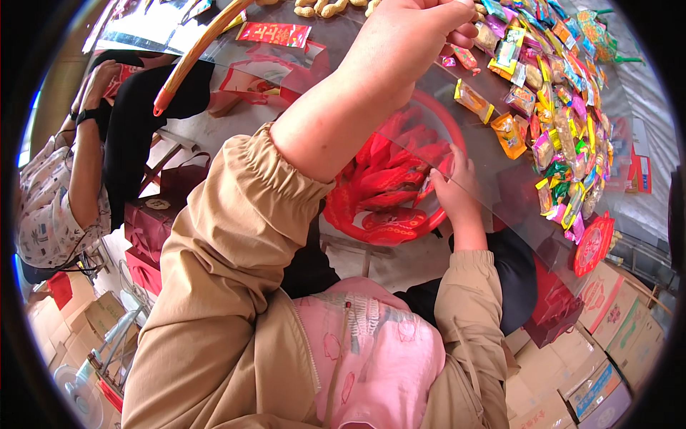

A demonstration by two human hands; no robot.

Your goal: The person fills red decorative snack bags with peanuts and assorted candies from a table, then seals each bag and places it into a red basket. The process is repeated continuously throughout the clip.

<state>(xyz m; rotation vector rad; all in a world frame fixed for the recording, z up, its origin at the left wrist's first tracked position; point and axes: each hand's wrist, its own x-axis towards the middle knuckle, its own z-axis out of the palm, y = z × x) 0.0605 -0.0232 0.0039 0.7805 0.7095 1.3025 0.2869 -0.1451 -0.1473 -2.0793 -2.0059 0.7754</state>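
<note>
My left hand (400, 43) reaches across the glass-topped table to the top edge of the view. Its fingers are curled together beside the candy, and what they hold, if anything, is hidden. Lower down, my right hand (459, 191) is at the right side of a round red basin (457, 129). Its thumb and fingers close on a red pouch (446, 166). Many shiny red pouches (386, 179) fill the basin, some with gold printing. My left forearm covers part of the basin, and the transparent table edge overlaps it.
Wrapped candies (564, 129) are heaped along the table's right side. Peanuts (329, 7) lie at the far edge, near a red printed packet (273, 33) and a striped rod (204, 53). Another person (64, 179) sits at left. Cardboard boxes (607, 307) and dark red bags (153, 222) stand below.
</note>
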